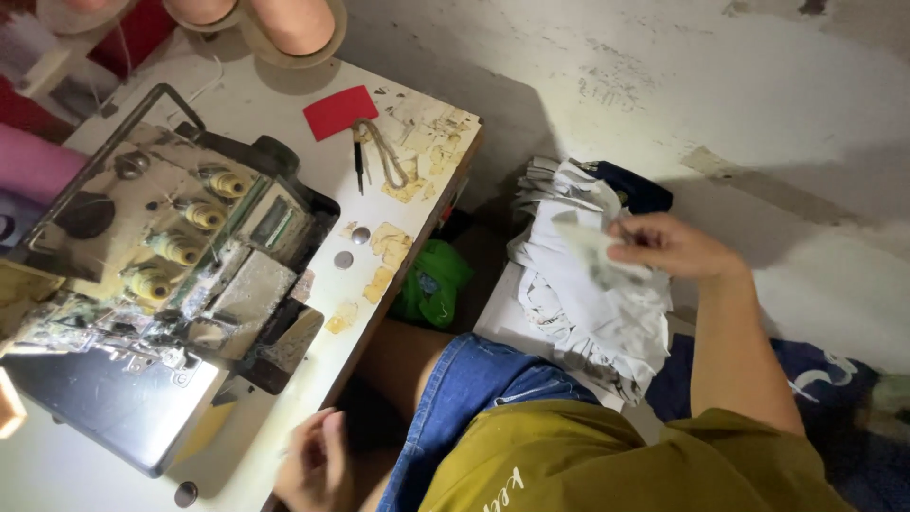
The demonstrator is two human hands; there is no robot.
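Observation:
My right hand [668, 245] is stretched out to the right over a stack of white printed fabric pieces [588, 294] and pinches the top piece [592, 248], lifting it off the stack. My left hand [315, 465] rests loosely curled at the front edge of the white sewing table [284, 379], holding nothing that I can see. A worn overlock sewing machine [171, 275] with several yellowish thread knobs stands on the table to the left of that hand.
A red card [339, 111], thread snips [379, 152] and a small dark tool [358, 171] lie at the table's far side. A green bag [431, 284] sits under the table. Another person's legs [284, 21] show at the top. Dark blue cloth [844, 417] lies at right.

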